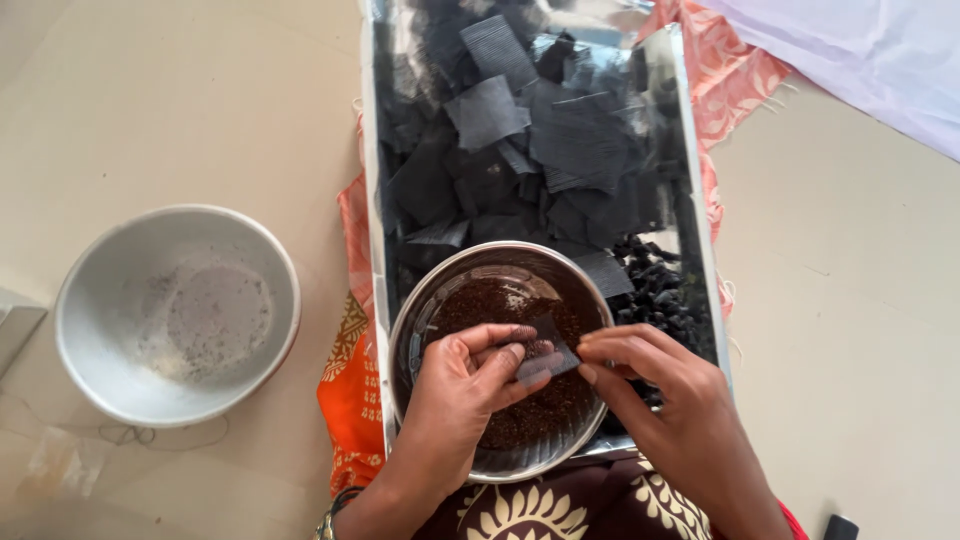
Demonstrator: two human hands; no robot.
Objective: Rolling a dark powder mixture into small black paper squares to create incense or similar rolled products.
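Note:
My left hand (465, 395) and my right hand (665, 400) meet over a steel bowl (420, 310) filled with dark brown powder (500, 300). Between their fingertips they pinch one small dark square leaf piece (548, 352), with a bit of the brown powder on it. The bowl stands at the near end of a long shiny metal tray (375, 200). That tray holds a heap of cut dark leaf pieces (520, 140), and a pile of small black rolled items (665, 290) lies at its near right.
An empty grey metal bowl (175, 310) with dusty residue sits on the pale floor to the left. Orange patterned cloth (350, 390) lies under the tray. White cloth (860, 50) is at the top right. A thin thread (150, 437) lies by the grey bowl.

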